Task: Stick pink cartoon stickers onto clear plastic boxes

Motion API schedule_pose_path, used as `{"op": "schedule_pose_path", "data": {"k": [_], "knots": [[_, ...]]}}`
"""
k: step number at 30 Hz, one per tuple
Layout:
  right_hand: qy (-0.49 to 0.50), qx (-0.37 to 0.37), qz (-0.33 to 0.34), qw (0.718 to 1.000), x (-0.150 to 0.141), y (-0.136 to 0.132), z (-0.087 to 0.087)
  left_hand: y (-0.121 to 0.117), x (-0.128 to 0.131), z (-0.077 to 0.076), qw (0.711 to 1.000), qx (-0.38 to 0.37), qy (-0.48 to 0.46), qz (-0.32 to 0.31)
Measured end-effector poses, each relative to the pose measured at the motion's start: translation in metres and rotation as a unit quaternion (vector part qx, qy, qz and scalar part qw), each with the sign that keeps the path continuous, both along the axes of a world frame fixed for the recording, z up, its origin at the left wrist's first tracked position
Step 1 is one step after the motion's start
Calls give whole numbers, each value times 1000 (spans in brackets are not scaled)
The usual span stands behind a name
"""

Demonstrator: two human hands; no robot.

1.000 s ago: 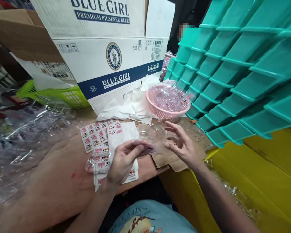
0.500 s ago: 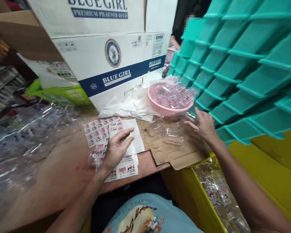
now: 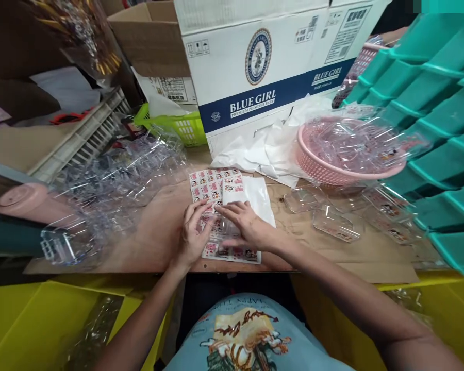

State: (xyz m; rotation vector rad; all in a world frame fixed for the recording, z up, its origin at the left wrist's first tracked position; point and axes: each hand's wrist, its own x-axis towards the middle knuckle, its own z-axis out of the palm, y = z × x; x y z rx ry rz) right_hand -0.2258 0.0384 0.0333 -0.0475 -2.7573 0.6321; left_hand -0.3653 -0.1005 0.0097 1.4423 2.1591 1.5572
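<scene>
Over the sticker sheets (image 3: 251, 255) on the table, my hands have come close together. My left hand (image 3: 195, 232) has its fingers and thumb curled around the side of a small clear plastic box (image 3: 225, 225), which is hard to see against the printed paper. My right hand (image 3: 249, 226) reaches across from the right, fingers stretched over the box and thumb apart below. Its fingertips almost meet those of the left. A white backing sheet (image 3: 265, 198) lies beside it. Farther right, clear boxes (image 3: 336, 224) with printed stickers rest on the cardboard.
A heap of clear plastic boxes (image 3: 119, 175) lies left, beside a pink cylinder (image 3: 27, 201). A pink basket (image 3: 313, 162) of clear plastic pieces stands back right, against stacked teal bins (image 3: 441, 129). A white beer carton (image 3: 232, 77) stands behind. Yellow bins (image 3: 19, 319) flank my lap.
My right hand has moved left from the boxes near the basket to the sticker sheets, meeting my left hand. The view has turned left.
</scene>
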Motion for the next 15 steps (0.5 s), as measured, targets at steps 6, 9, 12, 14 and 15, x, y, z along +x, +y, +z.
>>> {"op": "schedule_pose_path", "data": {"k": [6,9,12,14,15], "knots": [[95,-72,-68,990,11,4,2,-20,-23,-5,986,71,-135,72],[115,-69,-60,989,13,-4,4,-25,-25,5,982,72,-158,75],[66,-33,-28,997,-2,-20,-3,-25,-21,14,995,55,-38,73],[12,-28,-44,999,-15,-16,-10,-27,-21,13,993,11,110,43],[-14,-31,-74,997,-20,-7,-13,-29,-22,10,985,-15,173,20]]}}
